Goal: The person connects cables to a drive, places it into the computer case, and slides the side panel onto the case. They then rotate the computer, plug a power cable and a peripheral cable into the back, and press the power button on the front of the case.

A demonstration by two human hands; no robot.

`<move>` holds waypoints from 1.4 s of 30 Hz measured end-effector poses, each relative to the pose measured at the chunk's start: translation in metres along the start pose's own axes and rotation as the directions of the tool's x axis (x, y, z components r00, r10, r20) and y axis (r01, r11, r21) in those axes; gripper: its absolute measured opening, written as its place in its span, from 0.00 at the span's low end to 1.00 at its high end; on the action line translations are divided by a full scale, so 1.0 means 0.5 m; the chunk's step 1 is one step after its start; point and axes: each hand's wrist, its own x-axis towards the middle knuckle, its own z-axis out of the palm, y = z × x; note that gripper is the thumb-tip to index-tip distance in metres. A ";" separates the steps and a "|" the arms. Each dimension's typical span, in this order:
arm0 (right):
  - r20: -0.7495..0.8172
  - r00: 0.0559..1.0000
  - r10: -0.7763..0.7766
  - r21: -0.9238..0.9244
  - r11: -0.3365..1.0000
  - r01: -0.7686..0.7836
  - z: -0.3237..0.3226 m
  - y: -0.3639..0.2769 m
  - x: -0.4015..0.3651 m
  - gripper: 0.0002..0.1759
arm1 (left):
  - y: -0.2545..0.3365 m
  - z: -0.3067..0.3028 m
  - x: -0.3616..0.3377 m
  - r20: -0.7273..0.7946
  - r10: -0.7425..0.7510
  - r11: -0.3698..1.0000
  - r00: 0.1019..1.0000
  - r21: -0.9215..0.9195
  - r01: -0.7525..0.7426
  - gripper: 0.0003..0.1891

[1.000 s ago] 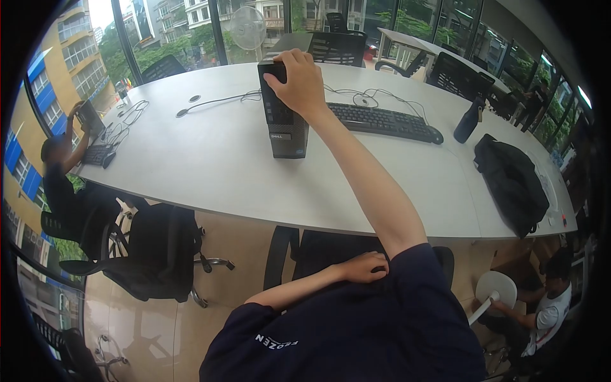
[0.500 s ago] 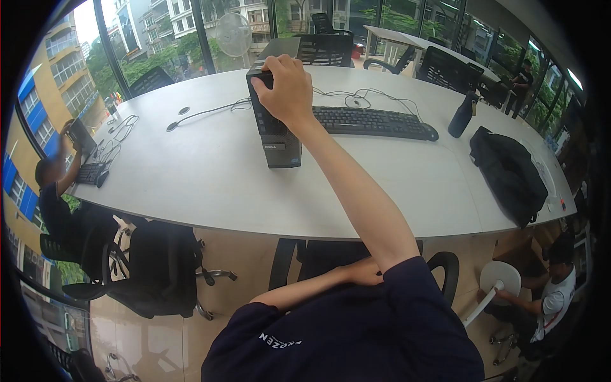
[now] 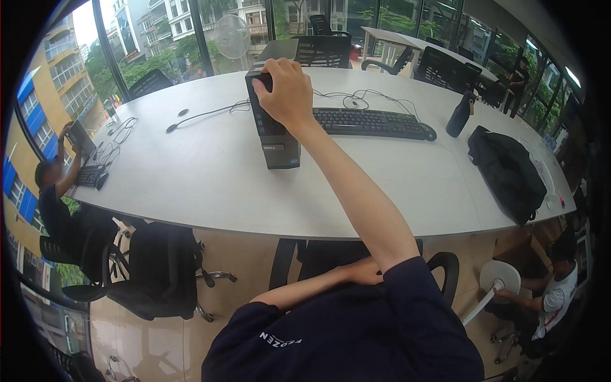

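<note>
A black Dell computer case [image 3: 280,151] stands upright on the white table [image 3: 191,172]. My right hand [image 3: 284,91] is wrapped over its top, thumb on the near left side and fingers over the upper edge. Beside the case, to the right, lies a black keyboard [image 3: 375,122], partly behind my right wrist. My left hand [image 3: 364,272] rests low against my body, by my right elbow and below the table edge; its fingers are mostly hidden under the right arm.
A dark bottle [image 3: 459,116] and a black bag [image 3: 507,172] are on the right of the table. Cables lie behind the keyboard and at left. One person [image 3: 56,200] sits at far left, another [image 3: 557,296] at lower right. Office chairs [image 3: 159,267] stand nearby.
The view has shifted very slightly. My right hand stays on the computer case, which stands in the same place. The person at left has moved an arm a little.
</note>
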 end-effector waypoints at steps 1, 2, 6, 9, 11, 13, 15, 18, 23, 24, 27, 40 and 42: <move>-0.004 1.000 -0.005 -0.006 1.000 0.005 0.000 0.000 0.000 0.12 | -0.003 0.001 0.000 -0.003 0.003 1.000 1.000 -0.003 -0.003 0.25; -0.005 1.000 -0.004 -0.006 1.000 0.004 0.000 -0.001 0.000 0.12 | -0.007 0.002 0.001 -0.005 0.006 1.000 1.000 -0.007 -0.006 0.25; -0.009 1.000 -0.006 -0.005 1.000 0.006 0.003 0.002 0.000 0.13 | -0.034 0.007 0.008 -0.006 0.025 1.000 1.000 -0.012 -0.025 0.25; -0.012 1.000 -0.018 0.002 1.000 0.018 0.000 0.002 -0.002 0.13 | -0.040 0.008 0.011 0.020 -0.004 1.000 1.000 -0.030 0.005 0.26; -0.019 0.999 -0.027 0.001 1.000 0.027 0.001 0.000 -0.004 0.13 | -0.037 0.008 0.008 -0.002 0.014 0.999 1.000 -0.033 -0.014 0.26; -0.014 1.000 -0.012 -0.009 1.000 0.011 0.002 -0.001 -0.001 0.13 | -0.041 0.008 0.007 -0.014 0.036 0.999 0.999 -0.027 -0.036 0.26; -0.017 1.000 -0.012 -0.011 1.000 0.012 0.003 0.000 0.000 0.13 | -0.042 0.008 0.007 -0.025 0.057 0.998 0.998 -0.022 -0.058 0.26; -0.015 1.000 -0.012 -0.008 1.000 0.012 0.003 0.001 -0.001 0.13 | -0.026 0.003 0.003 0.006 -0.003 1.000 1.000 -0.024 0.003 0.26; -0.002 1.000 0.000 -0.001 1.000 0.000 0.003 0.001 0.000 0.14 | -0.013 0.001 0.001 0.020 -0.025 1.000 0.999 -0.002 0.025 0.25; -0.001 1.000 0.005 0.001 1.000 -0.005 0.004 0.001 0.001 0.14 | -0.016 0.002 0.002 0.020 -0.025 1.000 0.999 -0.001 0.025 0.25; 0.009 1.000 0.013 0.010 1.000 -0.014 0.004 0.004 0.001 0.14 | -0.024 0.007 0.003 -0.004 0.035 0.999 0.999 -0.028 -0.035 0.25; 0.037 0.999 0.007 0.010 1.000 -0.008 0.002 0.010 -0.002 0.16 | -0.011 -0.001 0.004 0.022 0.025 1.000 0.999 0.017 -0.026 0.26; 0.023 1.000 0.004 0.007 1.000 -0.004 0.005 0.009 -0.001 0.16 | -0.015 0.001 0.004 0.028 0.021 1.000 0.999 0.016 -0.022 0.26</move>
